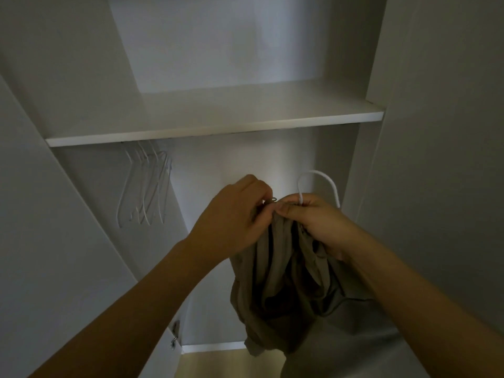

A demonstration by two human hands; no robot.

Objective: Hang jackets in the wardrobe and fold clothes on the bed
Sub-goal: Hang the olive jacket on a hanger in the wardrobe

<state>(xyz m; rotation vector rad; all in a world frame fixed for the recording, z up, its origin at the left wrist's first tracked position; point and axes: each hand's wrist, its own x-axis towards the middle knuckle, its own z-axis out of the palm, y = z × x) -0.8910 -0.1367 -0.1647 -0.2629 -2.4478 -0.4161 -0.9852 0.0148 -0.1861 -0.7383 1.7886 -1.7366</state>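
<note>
A khaki jacket (281, 285) hangs bunched between my hands in front of the open white wardrobe (215, 124). My right hand (313, 222) grips the jacket's top together with the neck of a white hanger (319, 178), whose hook curves up above my fingers. My left hand (234, 216) pinches the jacket's collar edge beside a small metal zip pull. Most of the hanger is hidden inside the fabric.
Several bare white hangers (146, 186) hang under the shelf at the left. The wardrobe's side panel (436, 159) stands close on the right, and an open door (41, 241) with a hinge is on the left. Pale wooden floor (226, 364) shows below.
</note>
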